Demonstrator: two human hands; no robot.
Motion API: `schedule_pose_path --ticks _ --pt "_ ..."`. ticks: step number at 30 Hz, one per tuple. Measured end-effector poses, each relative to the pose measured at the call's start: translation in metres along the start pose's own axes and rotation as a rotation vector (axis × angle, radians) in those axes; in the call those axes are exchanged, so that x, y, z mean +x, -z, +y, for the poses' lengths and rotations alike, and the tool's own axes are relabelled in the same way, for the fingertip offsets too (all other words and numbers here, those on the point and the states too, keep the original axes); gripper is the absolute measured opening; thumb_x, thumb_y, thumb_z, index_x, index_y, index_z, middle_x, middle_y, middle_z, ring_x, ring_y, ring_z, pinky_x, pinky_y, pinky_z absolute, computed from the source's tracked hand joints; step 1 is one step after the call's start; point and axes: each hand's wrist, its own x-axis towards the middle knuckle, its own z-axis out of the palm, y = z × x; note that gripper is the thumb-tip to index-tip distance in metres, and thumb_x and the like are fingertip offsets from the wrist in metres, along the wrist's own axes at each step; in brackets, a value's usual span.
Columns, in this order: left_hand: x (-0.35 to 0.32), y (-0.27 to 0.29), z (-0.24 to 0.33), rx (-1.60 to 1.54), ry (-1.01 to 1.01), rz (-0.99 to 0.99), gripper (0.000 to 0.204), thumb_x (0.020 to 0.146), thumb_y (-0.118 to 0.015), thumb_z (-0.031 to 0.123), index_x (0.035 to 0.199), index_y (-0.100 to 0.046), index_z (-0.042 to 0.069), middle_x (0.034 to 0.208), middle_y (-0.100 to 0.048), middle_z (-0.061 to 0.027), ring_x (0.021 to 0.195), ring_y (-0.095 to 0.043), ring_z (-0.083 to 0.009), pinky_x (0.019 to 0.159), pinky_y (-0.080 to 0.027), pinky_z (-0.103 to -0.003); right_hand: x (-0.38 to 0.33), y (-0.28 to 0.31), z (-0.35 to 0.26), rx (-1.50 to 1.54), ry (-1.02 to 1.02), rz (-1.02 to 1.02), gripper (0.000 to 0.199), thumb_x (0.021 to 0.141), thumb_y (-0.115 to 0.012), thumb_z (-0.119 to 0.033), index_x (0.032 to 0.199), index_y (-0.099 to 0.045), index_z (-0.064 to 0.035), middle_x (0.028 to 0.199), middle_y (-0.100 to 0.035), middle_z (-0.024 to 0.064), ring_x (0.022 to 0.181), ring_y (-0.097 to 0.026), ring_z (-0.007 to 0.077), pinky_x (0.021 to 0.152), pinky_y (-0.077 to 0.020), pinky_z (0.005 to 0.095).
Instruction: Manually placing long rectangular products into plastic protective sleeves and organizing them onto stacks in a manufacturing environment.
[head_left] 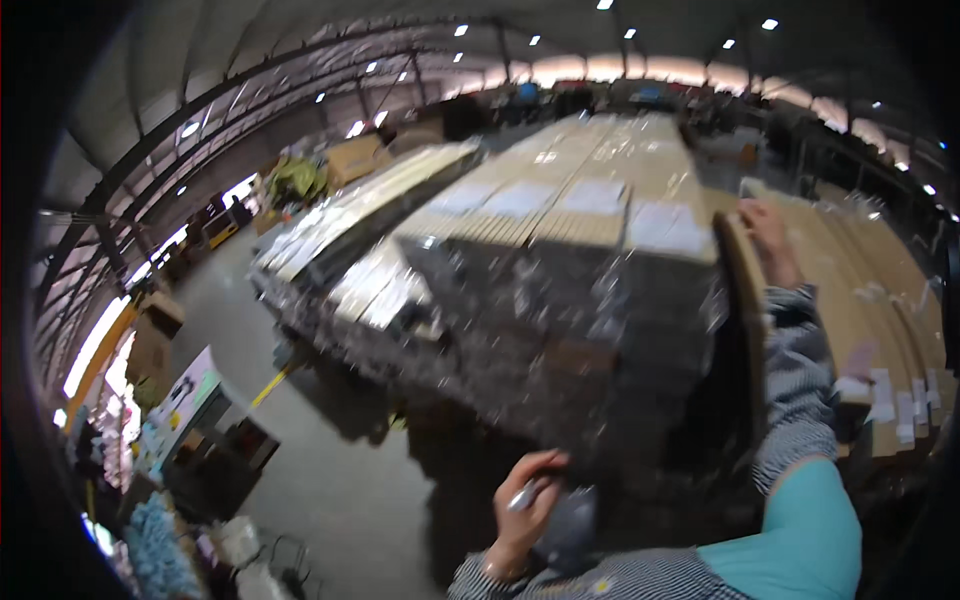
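Observation:
My left hand point(522, 512) is low in the middle, fingers curled around a small silvery object point(522, 496) whose kind I cannot make out. Greyish see-through film point(570, 522) hangs beside it. On the right, my outstretched right hand point(768, 238) has its fingers bent at the top edge of an upright brown cardboard panel point(741, 268). A pale scrap shows at those fingertips; blur hides what exactly they grip. Left of this panel stands a large stack of flat cardboard point(560, 165), its dark side covered in shiny clear wrap point(600, 300), with white sheets point(595, 196) on top.
More flat cardboard point(860, 260) with white labels lies at the right. A second, lower wrapped stack point(370, 205) stands at the left. Grey floor point(330, 500) runs past a small table point(190, 400) and heaped goods point(160, 550). Cartons point(355, 158) stand farther back.

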Motion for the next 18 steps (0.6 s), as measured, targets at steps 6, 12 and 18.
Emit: schedule_pose_path --ticks 6,12,18 --pt "-0.026 0.015 -0.001 -0.194 0.064 0.01 0.039 0.094 -0.044 -0.011 0.127 -0.059 0.003 0.118 -0.068 -0.0102 0.065 -0.046 0.0 0.058 -0.043 -0.017 -0.213 0.087 -0.108 -0.964 -0.512 -0.138 0.035 0.096 -0.06 -0.031 0.087 -0.061 0.0031 0.073 -0.059 0.0213 0.065 -0.059 0.0303 0.062 -0.045 0.0411" --pt "-0.088 0.02 0.033 -0.345 0.099 -0.131 0.037 0.101 -0.04 -0.007 0.133 -0.054 0.004 0.124 -0.065 -0.0126 0.063 -0.053 -0.0016 0.057 -0.048 -0.017 -0.394 0.08 -0.041 -1.485 -0.401 -0.234 0.083 0.081 -0.073 -0.035 0.153 -0.035 -0.0182 0.16 -0.03 0.0138 0.146 -0.026 0.0414 0.109 -0.032 0.0603" --pt "-0.121 0.01 0.068 -0.336 0.13 -0.169 0.039 0.094 -0.055 -0.004 0.133 -0.052 0.002 0.122 -0.066 -0.013 0.072 -0.057 -0.0042 0.054 -0.05 -0.02 -0.377 0.062 -0.091 -1.428 -0.761 -0.27 0.08 0.08 -0.064 -0.024 0.154 -0.034 -0.023 0.163 -0.026 0.0083 0.144 -0.028 0.0408 0.101 -0.0347 0.0699"
